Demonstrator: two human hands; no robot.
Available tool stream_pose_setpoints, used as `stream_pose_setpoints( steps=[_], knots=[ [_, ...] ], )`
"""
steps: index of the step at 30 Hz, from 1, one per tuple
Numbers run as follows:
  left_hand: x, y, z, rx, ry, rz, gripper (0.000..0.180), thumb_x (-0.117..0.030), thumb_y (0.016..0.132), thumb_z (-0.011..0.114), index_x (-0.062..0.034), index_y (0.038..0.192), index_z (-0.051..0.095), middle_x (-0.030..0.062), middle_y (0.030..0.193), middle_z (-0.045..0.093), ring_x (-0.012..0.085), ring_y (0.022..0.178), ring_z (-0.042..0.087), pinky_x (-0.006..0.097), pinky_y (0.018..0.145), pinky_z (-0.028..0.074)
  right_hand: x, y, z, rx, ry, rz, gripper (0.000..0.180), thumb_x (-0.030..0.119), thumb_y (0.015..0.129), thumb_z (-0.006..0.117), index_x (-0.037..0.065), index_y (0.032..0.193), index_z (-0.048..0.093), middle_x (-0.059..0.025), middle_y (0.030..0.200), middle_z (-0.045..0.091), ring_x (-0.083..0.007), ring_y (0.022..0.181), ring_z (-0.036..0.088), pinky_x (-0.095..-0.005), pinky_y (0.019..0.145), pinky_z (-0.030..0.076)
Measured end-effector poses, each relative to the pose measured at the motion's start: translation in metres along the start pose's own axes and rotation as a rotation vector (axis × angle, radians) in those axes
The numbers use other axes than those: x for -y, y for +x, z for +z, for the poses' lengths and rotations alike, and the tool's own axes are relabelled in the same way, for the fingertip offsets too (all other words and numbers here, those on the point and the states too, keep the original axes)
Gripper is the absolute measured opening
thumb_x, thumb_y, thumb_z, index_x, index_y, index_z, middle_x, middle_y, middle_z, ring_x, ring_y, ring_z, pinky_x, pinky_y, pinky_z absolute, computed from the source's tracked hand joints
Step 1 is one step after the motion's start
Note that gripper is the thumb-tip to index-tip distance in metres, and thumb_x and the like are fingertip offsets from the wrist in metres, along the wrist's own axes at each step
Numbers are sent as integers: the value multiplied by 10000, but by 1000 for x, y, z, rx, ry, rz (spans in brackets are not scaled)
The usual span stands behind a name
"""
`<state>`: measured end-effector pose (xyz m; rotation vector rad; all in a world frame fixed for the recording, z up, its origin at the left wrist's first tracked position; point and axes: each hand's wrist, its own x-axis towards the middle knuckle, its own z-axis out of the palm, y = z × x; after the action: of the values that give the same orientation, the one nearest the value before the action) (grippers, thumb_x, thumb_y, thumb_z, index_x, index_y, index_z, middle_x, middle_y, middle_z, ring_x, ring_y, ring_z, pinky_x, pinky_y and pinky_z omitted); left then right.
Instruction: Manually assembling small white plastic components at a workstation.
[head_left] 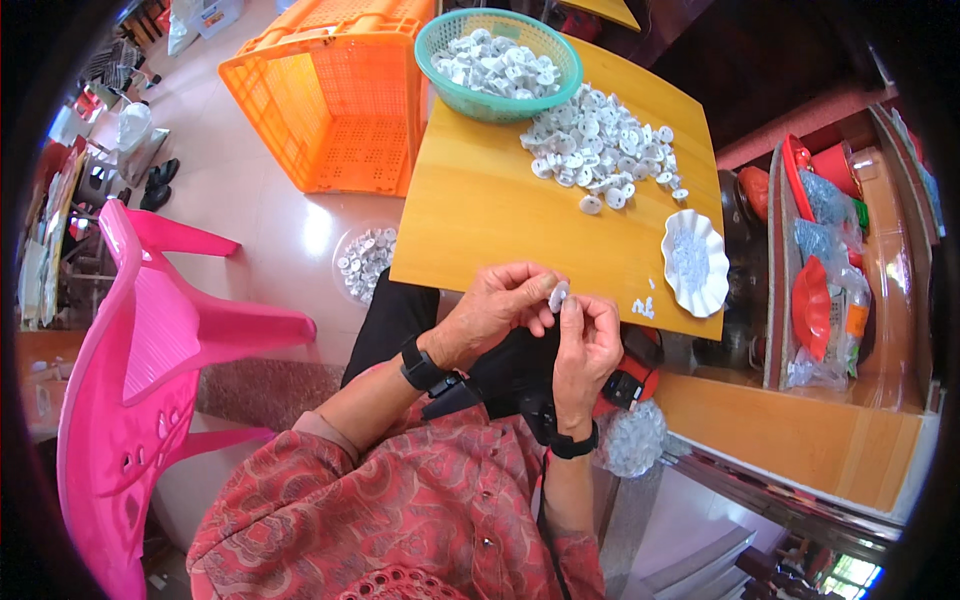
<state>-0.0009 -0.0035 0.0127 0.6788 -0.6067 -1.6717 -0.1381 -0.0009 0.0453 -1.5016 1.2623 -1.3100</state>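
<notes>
A small round whitish plastic disc (559,295) is pinched upright between the thumb and fingers of my left hand (500,308), just off the table's near edge. My right hand (588,350) is closed beside it, thumb and forefinger tips touching or almost touching the disc. Anything small between those tips is hidden. Many similar discs lie in a loose heap (595,140) on the yellow table (480,210). More fill a green basket (434,74) at the far side. Tiny white pieces (644,307) lie near my right hand, by a scalloped white dish (712,292) holding small pale bits.
An orange crate (320,110) lies on its side beyond the table's left. On the floor, a clear round container (366,264) holds more discs. A pink plastic chair (190,310) stands at the left. Shelves with bagged goods and a red dish (811,308) are on the right.
</notes>
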Motion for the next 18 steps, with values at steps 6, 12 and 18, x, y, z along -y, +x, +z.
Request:
stream_pose_setpoints(
  steps=[6,12,18],
  knots=[
    [-21,12,-7,-40,128,-12,288,-301,1012,556,-38,1046,667,11,881,657,69,652,616,202,563,523,14,0,-4,-41,-197,-197,112,-16,857,691,-4,873,581,-89,868,603,-197,770,582,-321,739,485],
    [-91,60,-21,-275,470,131,375,-355,1008,556,-5,923,659,22,783,638,83,605,606,217,531,508,56,-13,-22,71,-1,-232,53,-48,885,608,-31,929,584,-133,890,637,-204,747,591,-306,710,490],
    [-163,125,-48,-410,418,434,432,-374,985,593,55,1008,634,101,879,677,130,686,655,252,613,569,120,-29,-44,117,142,-621,266,214,1011,436,-12,1000,576,-130,864,647,-240,756,611,-351,658,503]
  ],
)
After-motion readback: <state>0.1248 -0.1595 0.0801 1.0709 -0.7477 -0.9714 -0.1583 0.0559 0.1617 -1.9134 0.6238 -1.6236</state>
